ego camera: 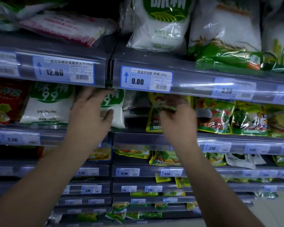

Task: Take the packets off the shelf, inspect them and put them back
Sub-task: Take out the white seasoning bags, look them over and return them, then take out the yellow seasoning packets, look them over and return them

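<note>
Both of my hands reach onto the second shelf (147, 140) from the top. My left hand (90, 112) lies over a white packet with a green round label (115, 112); its fingers reach up behind the shelf rail and its thumb presses the packet's front. My right hand (177, 118) pinches the top of a yellow packet (154, 118) that stands upright on the same shelf. The hand is blurred. Between the two packets stands a dark and white packet (134, 105).
Another white packet with a green label (46, 105) and a red packet (5, 102) stand to the left. Green and red packets (215, 115) fill the shelf to the right. Large white bags (161, 25) sit on the shelf above, behind price tags (146, 79). Lower shelves hold more packets.
</note>
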Motion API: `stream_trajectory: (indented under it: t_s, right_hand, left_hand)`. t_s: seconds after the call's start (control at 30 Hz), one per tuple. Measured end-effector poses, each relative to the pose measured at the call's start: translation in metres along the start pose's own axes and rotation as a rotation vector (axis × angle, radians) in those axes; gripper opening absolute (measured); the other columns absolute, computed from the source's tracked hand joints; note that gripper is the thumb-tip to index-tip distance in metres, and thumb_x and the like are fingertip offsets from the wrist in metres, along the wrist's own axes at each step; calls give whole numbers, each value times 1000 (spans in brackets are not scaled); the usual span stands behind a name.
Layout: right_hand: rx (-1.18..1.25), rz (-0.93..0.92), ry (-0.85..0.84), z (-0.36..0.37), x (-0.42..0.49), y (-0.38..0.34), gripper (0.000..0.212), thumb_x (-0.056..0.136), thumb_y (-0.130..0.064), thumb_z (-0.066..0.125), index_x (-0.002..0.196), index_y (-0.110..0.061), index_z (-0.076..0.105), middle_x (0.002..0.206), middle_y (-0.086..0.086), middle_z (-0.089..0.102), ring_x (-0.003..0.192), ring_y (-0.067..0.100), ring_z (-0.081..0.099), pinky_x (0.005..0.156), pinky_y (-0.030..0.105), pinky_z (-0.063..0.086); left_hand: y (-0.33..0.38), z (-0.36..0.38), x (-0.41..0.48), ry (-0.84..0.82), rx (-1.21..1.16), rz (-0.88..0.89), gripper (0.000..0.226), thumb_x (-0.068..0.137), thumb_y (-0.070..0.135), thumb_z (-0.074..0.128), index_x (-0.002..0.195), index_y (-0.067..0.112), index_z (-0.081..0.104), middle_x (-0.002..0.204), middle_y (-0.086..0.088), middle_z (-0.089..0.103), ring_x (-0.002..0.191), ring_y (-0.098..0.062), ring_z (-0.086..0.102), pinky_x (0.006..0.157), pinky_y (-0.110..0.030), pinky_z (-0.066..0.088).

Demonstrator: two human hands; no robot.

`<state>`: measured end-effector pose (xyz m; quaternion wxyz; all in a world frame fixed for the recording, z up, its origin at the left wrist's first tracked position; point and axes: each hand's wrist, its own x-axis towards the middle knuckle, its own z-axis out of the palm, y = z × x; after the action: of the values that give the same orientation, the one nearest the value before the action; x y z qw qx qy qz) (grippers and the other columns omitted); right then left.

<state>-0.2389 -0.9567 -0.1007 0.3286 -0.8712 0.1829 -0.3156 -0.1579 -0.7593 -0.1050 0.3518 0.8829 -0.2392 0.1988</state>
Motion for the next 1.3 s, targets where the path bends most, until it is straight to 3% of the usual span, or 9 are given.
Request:
stream_trajectory:
  t_s: [0.1,0.3,0.47,0.6,0.73,0.83,0.97,1.13,1.3]
  right_hand:
    - [-63,27,132,-33,0,29,26,88,-10,66,114,-8,66,104,8,62,95,26,58,75,28,38]
    - [-170,56,-1,-44,-15,53,27,94,-22,64,116,-6,61,121,12,59,106,33,60,69,28,43]
    - [29,108,-27,-46,-16,58,22,94,-21,68,112,-16,58,97,2,63,74,17,58,52,13,35]
    - [265,206,-30,-56,-10,58,31,91,-22,76,113,-18,55,98,-7,68,87,2,66,75,24,55]
    - [452,235,-124,-68,-13,68,50,82,-17,84,120,-22,52,107,-5,66,98,12,69,87,38,60]
    - [576,281,-231,-80,-23,79,61,76,-24,87,127,-21,54,123,10,66,114,29,67,95,52,57]
    - [692,310,-509,-94,-36,90,38,84,-33,79,116,-15,70,123,11,75,119,30,68,106,59,49]
    - [549,238,-600,-113,-44,96,33,81,-35,75,111,-21,74,113,-5,80,108,15,74,95,42,56]
    - [354,166,-542,-123,-55,98,34,84,-39,76,116,-26,72,110,-13,79,102,10,74,93,50,58]
  left_hand:
    - [32,22,2,-139,-141,53,48,89,25,69,135,22,57,126,-3,65,113,-23,62,98,-36,50]
    - [82,71,5,-443,5,-48,71,92,54,58,146,16,33,130,-9,63,107,-29,65,77,-32,49]
    - [87,79,9,-367,-263,-279,71,83,52,73,138,19,43,135,-5,62,119,-26,60,88,-28,44]
    - [83,80,18,-234,-618,-502,54,74,35,86,120,19,64,114,4,68,111,-16,64,97,-29,48]
    - [85,74,17,-317,-838,-570,24,70,26,88,86,26,71,76,21,76,85,5,71,85,-22,52]
    - [83,63,4,-426,-892,-574,93,46,41,98,128,13,64,116,1,75,111,-18,70,104,-41,50]
    - [92,60,-21,-513,-976,-477,51,61,23,85,109,17,72,104,-2,80,104,-25,74,91,-37,58]
    - [99,61,-38,-516,-925,-409,51,58,31,83,106,17,74,106,-2,80,104,-20,74,101,-48,53]
    - [105,68,-61,-561,-854,-404,50,69,37,83,116,27,70,112,5,78,106,-15,73,101,-48,52]
